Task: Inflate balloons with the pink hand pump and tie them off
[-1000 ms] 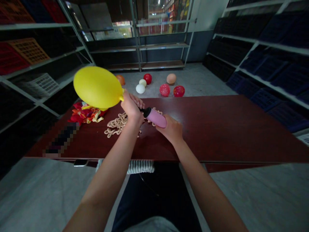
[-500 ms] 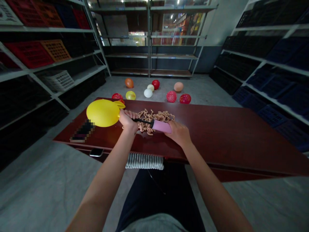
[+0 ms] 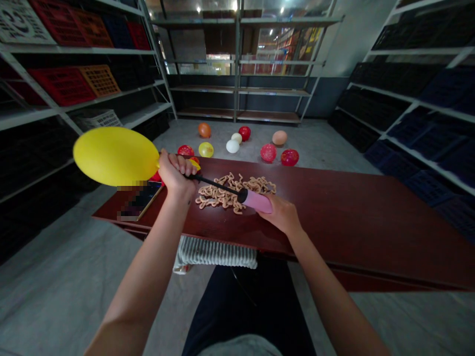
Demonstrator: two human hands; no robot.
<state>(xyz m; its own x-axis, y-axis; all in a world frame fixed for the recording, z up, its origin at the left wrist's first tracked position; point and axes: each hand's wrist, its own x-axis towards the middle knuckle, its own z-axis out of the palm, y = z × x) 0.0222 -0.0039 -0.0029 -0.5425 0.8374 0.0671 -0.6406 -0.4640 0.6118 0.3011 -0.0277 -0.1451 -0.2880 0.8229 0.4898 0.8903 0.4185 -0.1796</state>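
Note:
A large yellow balloon (image 3: 117,156) points to the left, its neck inside my closed left hand (image 3: 176,173). From that hand a thin black rod runs down to the right into a pink hand pump (image 3: 259,201). My right hand (image 3: 280,213) is wrapped round the pump's pink body. Below the rod, tan twisted pieces (image 3: 222,194) lie in a loose pile on the dark red table (image 3: 334,212). A bit of yellow shows just right of my left fingers. The balloon's neck and the rod's tip are hidden by the left hand.
On the table's left lies a phone (image 3: 143,200), partly pixelated. Several balloons, among them a white balloon (image 3: 232,146) and an orange balloon (image 3: 204,130), rest on the floor beyond. Shelves with crates (image 3: 63,85) stand on both sides. A grey ribbed cloth (image 3: 217,252) hangs at the near edge.
The yellow balloon looks larger and has shifted left and up with my left hand. My hands are farther apart, and more of the black rod shows. The view has shifted slightly.

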